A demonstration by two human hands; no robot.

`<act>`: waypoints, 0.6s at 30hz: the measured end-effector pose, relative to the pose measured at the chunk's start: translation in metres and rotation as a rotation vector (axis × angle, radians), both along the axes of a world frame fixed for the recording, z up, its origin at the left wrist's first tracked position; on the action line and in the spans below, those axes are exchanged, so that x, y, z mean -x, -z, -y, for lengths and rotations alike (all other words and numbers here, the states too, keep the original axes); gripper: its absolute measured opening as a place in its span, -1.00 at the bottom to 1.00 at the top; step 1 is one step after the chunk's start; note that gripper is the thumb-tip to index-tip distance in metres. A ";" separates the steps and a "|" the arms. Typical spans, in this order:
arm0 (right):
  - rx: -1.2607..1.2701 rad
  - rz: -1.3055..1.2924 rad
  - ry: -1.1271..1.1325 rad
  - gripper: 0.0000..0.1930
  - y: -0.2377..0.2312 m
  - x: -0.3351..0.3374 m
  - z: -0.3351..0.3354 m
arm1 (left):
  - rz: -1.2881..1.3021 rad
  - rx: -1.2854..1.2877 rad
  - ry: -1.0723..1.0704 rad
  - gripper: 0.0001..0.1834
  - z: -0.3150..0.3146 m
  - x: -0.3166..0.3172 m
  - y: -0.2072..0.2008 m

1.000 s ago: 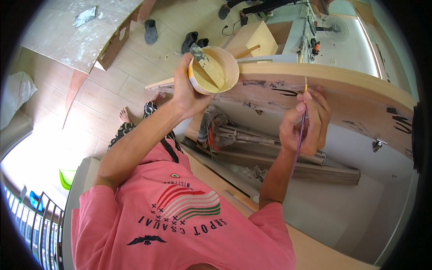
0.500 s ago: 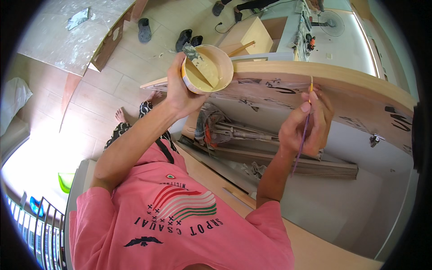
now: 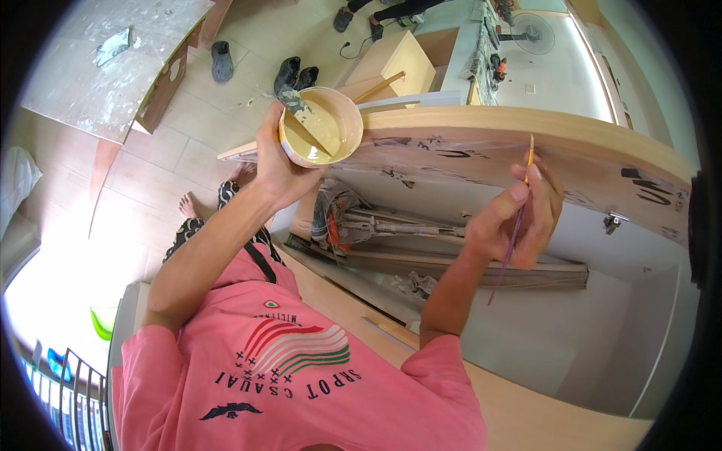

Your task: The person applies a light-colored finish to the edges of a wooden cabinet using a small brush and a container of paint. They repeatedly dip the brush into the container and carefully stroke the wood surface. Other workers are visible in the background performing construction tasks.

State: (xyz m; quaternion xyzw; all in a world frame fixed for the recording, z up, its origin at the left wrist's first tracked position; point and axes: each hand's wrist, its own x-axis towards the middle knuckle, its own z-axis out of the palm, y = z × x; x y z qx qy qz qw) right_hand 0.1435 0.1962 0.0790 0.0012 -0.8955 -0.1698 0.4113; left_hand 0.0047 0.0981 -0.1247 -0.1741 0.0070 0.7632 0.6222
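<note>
My left hand (image 3: pixel 280 169) is wrapped round a round tub (image 3: pixel 350 128) of pale yellow paint or filler and holds it tilted. A putty knife (image 3: pixel 310 120) with a smeared blade rests inside the tub. My right hand (image 3: pixel 519 214) pinches a thin paintbrush (image 3: pixel 529 159) with a purple handle. Its pale tip stands at the edge of a light wooden panel (image 3: pixel 481 120); whether it touches cannot be made out. Printed film (image 3: pixel 474 150) covers the panel's inner face.
Below the panel, a cabinet (image 3: pixel 602 323) holds cloth and long folded poles (image 3: pixel 391 225). A stained worktable (image 3: pixel 83 75) stands at the far left, with dark shoes (image 3: pixel 287 75) on the tiled floor. Another person's feet (image 3: pixel 344 19) show at the top; a fan (image 3: pixel 532 34) is at the back right.
The whole view has shifted slightly. My right hand with the paintbrush has moved a little to the right along the panel edge. My left hand still holds the tub.
</note>
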 end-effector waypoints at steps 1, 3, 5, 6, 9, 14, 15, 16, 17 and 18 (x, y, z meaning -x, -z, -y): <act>0.021 -0.024 0.013 -0.83 0.001 0.000 0.000 | -0.011 0.014 -0.010 -0.33 0.000 0.000 -0.002; 0.061 -0.071 0.040 -0.83 0.003 0.000 0.000 | -0.022 0.017 -0.021 -0.26 -0.001 0.001 -0.003; 0.015 0.012 0.050 -0.83 -0.001 -0.002 -0.001 | -0.023 -0.001 -0.025 -0.26 -0.001 0.000 0.000; -0.007 0.053 0.055 -0.83 -0.004 -0.002 -0.001 | -0.030 0.011 -0.026 -0.26 -0.001 0.000 0.000; -0.027 0.120 0.034 -0.83 -0.007 0.000 0.002 | -0.038 0.033 -0.024 -0.25 -0.001 0.001 -0.003; -0.002 -0.045 -0.001 -0.82 -0.004 0.000 -0.003 | -0.014 0.006 -0.034 -0.22 -0.002 0.000 0.004; -0.005 -0.077 -0.002 -0.83 -0.005 0.000 -0.004 | -0.023 0.004 -0.025 -0.21 -0.002 0.000 0.004; -0.010 -0.063 0.011 -0.83 -0.006 0.000 -0.004 | -0.032 0.001 -0.017 -0.21 -0.002 0.001 0.004; -0.012 -0.050 0.022 -0.83 -0.007 -0.001 -0.004 | -0.042 0.002 -0.010 -0.20 -0.001 0.001 0.003; -0.014 -0.037 0.033 -0.83 -0.008 -0.001 -0.004 | -0.041 0.001 -0.017 -0.20 -0.002 0.001 0.003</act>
